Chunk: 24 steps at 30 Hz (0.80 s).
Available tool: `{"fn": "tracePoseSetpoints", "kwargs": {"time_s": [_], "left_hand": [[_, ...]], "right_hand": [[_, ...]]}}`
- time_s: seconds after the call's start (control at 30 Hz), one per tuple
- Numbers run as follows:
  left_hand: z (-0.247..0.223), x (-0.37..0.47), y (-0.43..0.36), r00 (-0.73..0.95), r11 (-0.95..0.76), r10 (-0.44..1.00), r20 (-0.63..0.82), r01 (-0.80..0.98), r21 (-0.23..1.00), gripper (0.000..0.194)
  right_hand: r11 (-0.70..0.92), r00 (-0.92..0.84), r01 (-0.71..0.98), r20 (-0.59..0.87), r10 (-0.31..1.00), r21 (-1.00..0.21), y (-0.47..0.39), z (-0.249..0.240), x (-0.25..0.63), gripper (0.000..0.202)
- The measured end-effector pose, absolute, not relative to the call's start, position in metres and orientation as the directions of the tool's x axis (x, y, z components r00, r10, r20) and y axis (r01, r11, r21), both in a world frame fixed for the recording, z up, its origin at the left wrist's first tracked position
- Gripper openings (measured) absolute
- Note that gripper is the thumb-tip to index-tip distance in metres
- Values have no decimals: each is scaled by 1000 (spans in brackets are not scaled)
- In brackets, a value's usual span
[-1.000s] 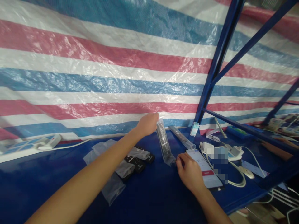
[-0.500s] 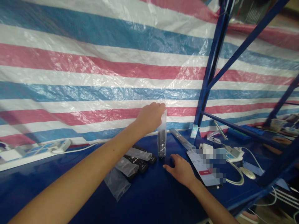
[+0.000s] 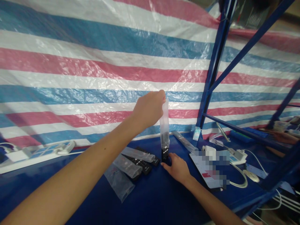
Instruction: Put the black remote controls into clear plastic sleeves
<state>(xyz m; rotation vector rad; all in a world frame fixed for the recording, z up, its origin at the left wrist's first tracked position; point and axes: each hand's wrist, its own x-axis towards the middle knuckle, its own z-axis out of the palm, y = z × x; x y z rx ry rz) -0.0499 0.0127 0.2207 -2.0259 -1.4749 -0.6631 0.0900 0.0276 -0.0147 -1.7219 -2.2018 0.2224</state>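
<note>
The left hand point(image 3: 148, 109) has risen, pinching the top of a cloudy plastic bag point(image 3: 164, 123) — and the black remote point(image 3: 165, 153), fully sleeved a moment ago, now shows its bare lower end, so it is partly unwrapped. It stands near upright on the blue table point(image 3: 161, 200). The right hand point(image 3: 178, 168) has closed in at its base, toward five o'clock — whether it grips, I cannot tell. Other remotes point(image 3: 143, 165) lie at eight o'clock, a phone point(image 3: 203, 175) at four.

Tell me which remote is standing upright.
The upright remote at the fingertips of the right hand, its lower end bare below the plastic sleeve that the left hand holds up; the piled remotes lie flat.
</note>
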Motion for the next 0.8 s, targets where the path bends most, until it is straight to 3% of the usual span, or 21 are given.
{"fn": "tracePoseSetpoints", "kwargs": {"time_s": [0.47, 0.67, 0.8], "left_hand": [[224, -65, 14, 218, -292, 632, 743, 956, -33, 16], [249, -121, 7, -23, -220, 460, 888, 966, 139, 17], [225, -165, 17, -229, -204, 558, 797, 894, 400, 20]], "right_hand": [[212, -130, 886, 218, 967, -413, 35, -17, 100, 19], [183, -123, 913, 181, 976, -365, 38, -12, 109, 19], [175, -135, 935, 148, 980, -307, 42, -8, 107, 21]]}}
